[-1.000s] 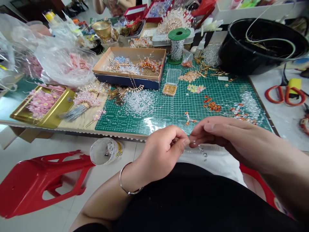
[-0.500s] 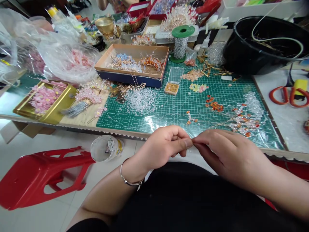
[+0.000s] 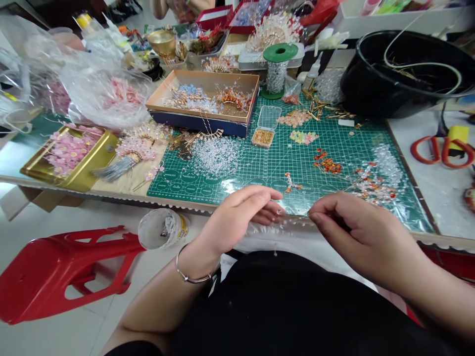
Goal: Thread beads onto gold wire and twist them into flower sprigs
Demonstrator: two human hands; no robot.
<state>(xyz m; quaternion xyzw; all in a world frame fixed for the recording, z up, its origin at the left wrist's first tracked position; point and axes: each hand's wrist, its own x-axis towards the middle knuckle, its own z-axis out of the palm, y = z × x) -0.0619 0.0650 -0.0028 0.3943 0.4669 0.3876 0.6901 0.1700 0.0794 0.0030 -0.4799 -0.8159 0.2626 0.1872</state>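
My left hand [image 3: 241, 212] is at the table's front edge with its fingers stretched out and apart from the thumb. A tiny clear bead [image 3: 279, 212] shows at its fingertips; whether it rests on them or hangs there I cannot tell. To the right, my right hand [image 3: 352, 227] is closed, thumb and forefinger pinched together; what they hold is too small to make out. Just beyond the hands, a small sprig of orange and clear beads [image 3: 292, 184] lies on the green cutting mat [image 3: 260, 173]. Beaded orange sprigs [image 3: 374, 185] lie past my right hand.
Orange beads [image 3: 328, 164], clear beads [image 3: 215, 155] and a small box of gold beads [image 3: 263, 137] lie on the mat. Behind stand a shallow box [image 3: 204, 121], a green spool [image 3: 275, 74] and a black basin [image 3: 389, 84]. Scissors [image 3: 426, 150] lie right; a red stool [image 3: 48, 277] stands left.
My hands, which met fingertip to fingertip, have moved apart. The left fingers have straightened out, while the right has shifted slightly right and stays pinched.
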